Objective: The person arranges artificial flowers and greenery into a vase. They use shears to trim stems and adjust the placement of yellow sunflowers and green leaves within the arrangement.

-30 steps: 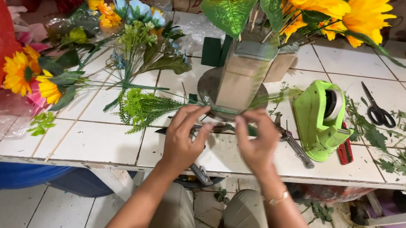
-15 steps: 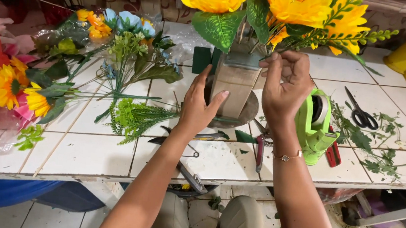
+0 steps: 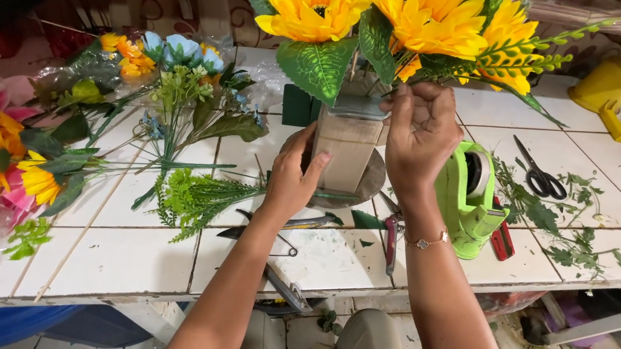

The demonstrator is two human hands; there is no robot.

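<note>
Steadying a tall square vase (image 3: pixel 347 144) of yellow sunflowers (image 3: pixel 316 0) at centre of white tiled table (image 3: pixel 127 263), on a round dark stand (image 3: pixel 374 188).

Bracing w/ left hand (image 3: pixel 290 184): open, not clenched, palm and fingers laid flat against vase's near-left side, thumb across the near face.

Working at the rim w/ right hand (image 3: pixel 420 136): fingers curled down over the far-right lip among the stems, thumb raised. Cannot tell whether gripping a stem or only the rim, leaves hiding the fingertips.

Step in hand, by judgement: seating or spacing stems at the mouth while holding the vase against tipping.

Calls next, by judgement, for a firm left-hand brace and small moves at the rim, the arrangement looking top-heavy and the stand narrow.

Surroundings, for ref.:
- Right of vase, just beside right wrist: green tape dispenser (image 3: pixel 468 197).
- Farther right: black scissors (image 3: pixel 542 178) among leaf trimmings; yellow scoop (image 3: pixel 611 86) at far right.
- Near side, betw. the forearms: red-handled cutters (image 3: pixel 391 239).
- Left: fern sprigs (image 3: pixel 198 198), blue-and-orange bunch (image 3: pixel 175 78) in clear wrap, more sunflowers at the left edge.
</note>
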